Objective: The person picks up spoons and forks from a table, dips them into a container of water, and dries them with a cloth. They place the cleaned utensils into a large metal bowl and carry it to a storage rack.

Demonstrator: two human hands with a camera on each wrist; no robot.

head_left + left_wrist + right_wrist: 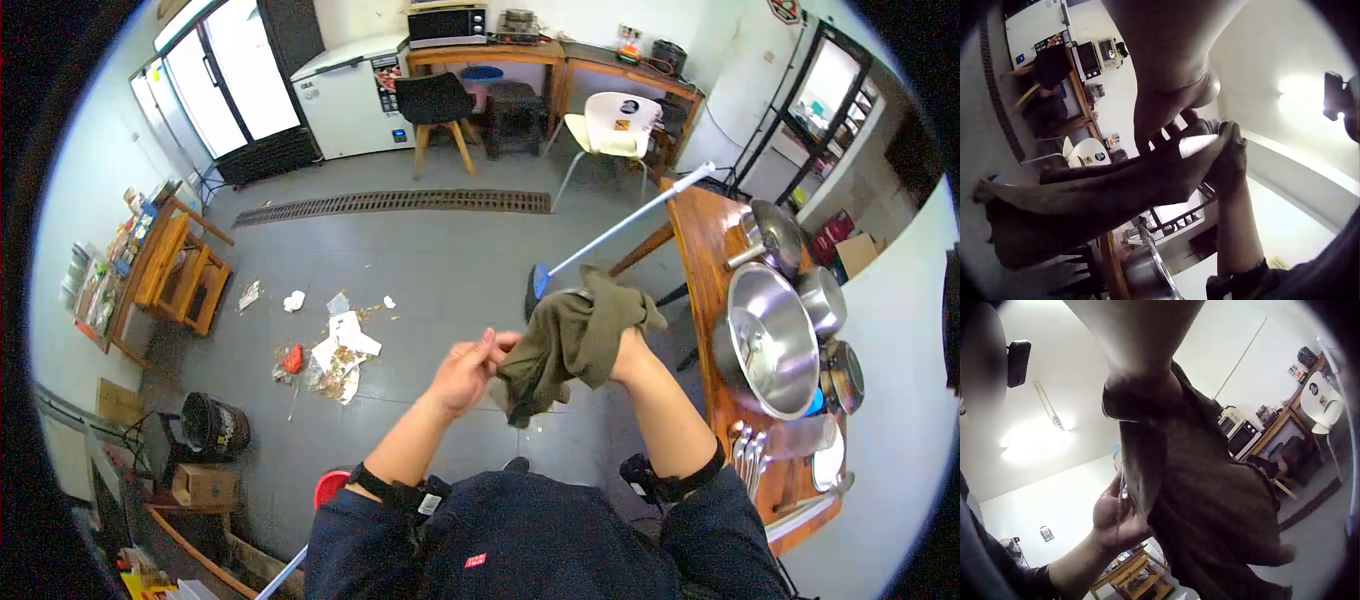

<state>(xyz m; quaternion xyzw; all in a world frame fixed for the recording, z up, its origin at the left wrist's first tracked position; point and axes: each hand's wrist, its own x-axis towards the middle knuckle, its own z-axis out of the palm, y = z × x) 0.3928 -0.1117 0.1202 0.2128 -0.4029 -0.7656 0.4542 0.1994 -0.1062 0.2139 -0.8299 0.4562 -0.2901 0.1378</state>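
Observation:
A crumpled olive-green cloth (565, 345) hangs between both hands in front of the body. My left hand (462, 378) pinches its left edge, thumb raised in the head view; in the left wrist view the fingers (1169, 132) curl at the fabric. Folds of the cloth cover most of my right hand (628, 358) in the head view. Seen from the left wrist, the right hand (1230, 159) grips the upper edge of the cloth (1097, 200). In the right wrist view the cloth (1204, 494) drapes down from that wrist, and the left hand (1116, 515) is at its edge.
Scraps of paper and dirt (345, 350) lie heaped on the grey floor (440, 260). A broom (620, 222) leans on the wooden table (690, 225) at right, which bears a large steel basin (735, 330), pans and spoons. A black bucket (215, 425) stands at left.

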